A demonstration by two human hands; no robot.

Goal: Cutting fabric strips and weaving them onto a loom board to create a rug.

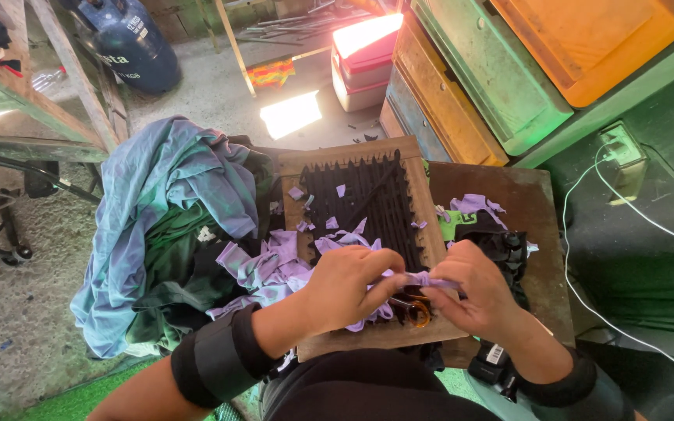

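Between the 2 hands, just above the near edge of the board, a purple strip is stretched almost level, its long axis running left to right across the person's body. The left hand pinches its left end with thumb and forefinger pressed together, the other fingers curled under; the right hand pinches the right end the same way, fingers bunched over it. Both hands are equally near, each at one end, with only a short length of cloth showing between them.

Straight ahead of the strip, away from the body, lies a black grid of pegs and strands set in the board, its bars running away from the person, so the strip sits crosswise to them. Small purple scraps lie scattered on the grid. Under the hands an orange ring, perhaps a scissor handle, rests on the board; the rest of it is hidden.

Left of the left hand, a heap of purple cloth touches the board, and beyond it lies a pile of blue and green clothes. Black cloth sits beside the right hand on the counter.
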